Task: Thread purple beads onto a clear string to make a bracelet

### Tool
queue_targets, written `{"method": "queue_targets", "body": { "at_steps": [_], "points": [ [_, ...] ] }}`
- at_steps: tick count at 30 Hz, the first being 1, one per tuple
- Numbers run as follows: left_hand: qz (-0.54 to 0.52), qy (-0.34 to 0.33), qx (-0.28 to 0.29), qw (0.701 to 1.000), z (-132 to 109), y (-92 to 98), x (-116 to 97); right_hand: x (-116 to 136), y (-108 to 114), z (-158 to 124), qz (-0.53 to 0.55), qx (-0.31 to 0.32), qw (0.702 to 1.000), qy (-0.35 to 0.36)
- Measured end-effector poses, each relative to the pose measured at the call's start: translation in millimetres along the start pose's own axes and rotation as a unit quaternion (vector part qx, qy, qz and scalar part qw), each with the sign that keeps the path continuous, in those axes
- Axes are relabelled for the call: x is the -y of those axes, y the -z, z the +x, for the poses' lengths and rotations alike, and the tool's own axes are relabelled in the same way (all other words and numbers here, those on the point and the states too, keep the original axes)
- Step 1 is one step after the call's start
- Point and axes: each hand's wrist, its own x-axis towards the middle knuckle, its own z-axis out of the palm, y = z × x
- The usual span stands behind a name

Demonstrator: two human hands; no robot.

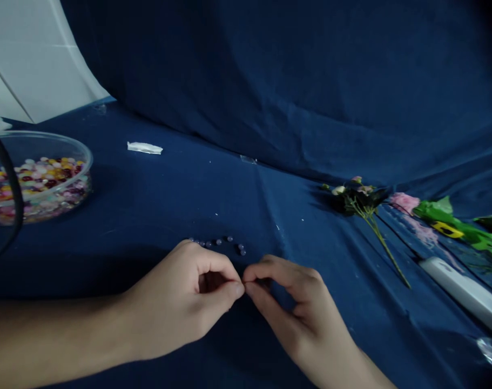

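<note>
My left hand [197, 289] and my right hand [298, 300] meet fingertip to fingertip, low in the middle of the view. Each pinches thumb against index finger. Whatever lies between the fingertips is too small or too hidden to make out. Just beyond the hands, several small translucent purple beads [218, 242] lie on the dark blue cloth [181, 189]. Part of that group is covered by the knuckles of my left hand.
A clear round tub [89, 156] of mixed coloured beads stands at the left. A white strip [144, 147] lies farther back. To the right are artificial flowers [365, 202], a pink tassel-like piece [405, 202], green leaves with yellow [448, 227] and a white power strip [460, 292].
</note>
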Motion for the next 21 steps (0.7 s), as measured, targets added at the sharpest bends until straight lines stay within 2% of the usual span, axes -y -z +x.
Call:
{"method": "queue_targets", "body": {
  "at_steps": [3, 6, 11, 16, 21],
  "points": [
    [0.011, 0.000, -0.003, 1.000, 0, -0.6, 1, 0, 1, 2, 0.119, 0.036, 0.984, -0.126],
    [0.013, -0.001, 0.001, 1.000, 0, -1.0, -1, -3, 4, 3, 0.226, 0.066, 0.954, -0.188],
    [-0.030, 0.016, 0.013, 0.999, 1, -0.3, -5, -9, 6, 5, 0.322, 0.085, 0.915, -0.228],
    [-0.076, 0.032, 0.037, 0.996, 0, 2.2, -5, -11, 6, 6, 0.357, 0.092, 0.901, -0.227],
    [-0.096, 0.039, 0.041, 0.994, 1, 3.2, -5, -10, 6, 6, 0.357, 0.080, 0.904, -0.223]
  ]
}}
